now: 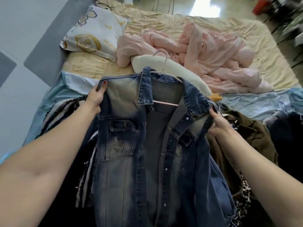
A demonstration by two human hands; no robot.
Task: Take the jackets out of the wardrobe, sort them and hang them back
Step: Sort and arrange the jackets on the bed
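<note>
Denim jacket (pixel 131 145) held up, left hand (pixel 96 97) and right hand (pixel 218 122) gripping its shoulders.

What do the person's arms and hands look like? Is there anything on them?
Both forearms are bare, with no sleeves, watch or bracelet showing. The left hand has dark red polish on its thumbnail, and the right hand has the same dark red polish on a nail. No rings or gloves can be seen.
</note>
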